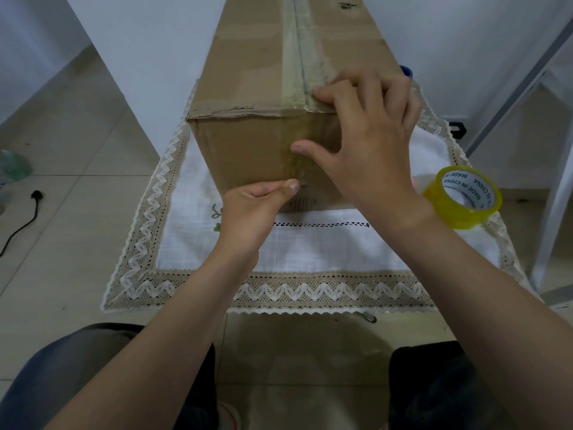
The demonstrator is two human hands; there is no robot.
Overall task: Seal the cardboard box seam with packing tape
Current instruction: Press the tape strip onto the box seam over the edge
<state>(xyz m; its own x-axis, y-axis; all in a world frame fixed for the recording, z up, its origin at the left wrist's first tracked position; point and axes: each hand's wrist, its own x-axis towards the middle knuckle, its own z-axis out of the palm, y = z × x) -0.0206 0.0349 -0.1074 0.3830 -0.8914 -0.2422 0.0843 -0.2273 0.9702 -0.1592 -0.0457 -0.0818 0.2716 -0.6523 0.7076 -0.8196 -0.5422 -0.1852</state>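
Head view: stiff, light-looking cardboard box (279,97) under both hands. Right hand (369,141), spread open, presses thin, clingy tape (299,164) over the near edge; left hand (254,209) pinches its tail below.

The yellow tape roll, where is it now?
The yellow tape roll lies on the white lace-edged cloth at the right, beside the right hand and apart from the cardboard box.

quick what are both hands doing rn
Left hand: closed, thumb pressing tape on the box front.
Right hand: open, spread over the box's top edge, holding nothing.
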